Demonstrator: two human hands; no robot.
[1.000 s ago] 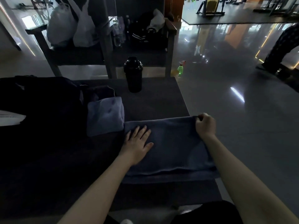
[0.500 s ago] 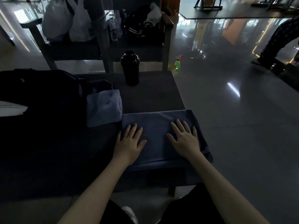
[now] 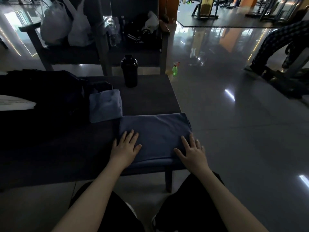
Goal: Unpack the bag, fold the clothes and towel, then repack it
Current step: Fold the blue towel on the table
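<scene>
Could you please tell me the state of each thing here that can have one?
Dark blue cloth: folded, flat on the bench.
Lighter blue cloth: folded, left of it.
Tall black plastic bottle: upright, capped.
Small green spray bottle: upright on floor.
Left hand: flat on the dark cloth.
Right hand: flat on it too.

left hand (image 3: 124, 148): flat, fingers spread | right hand (image 3: 192, 152): flat, fingers spread
</scene>
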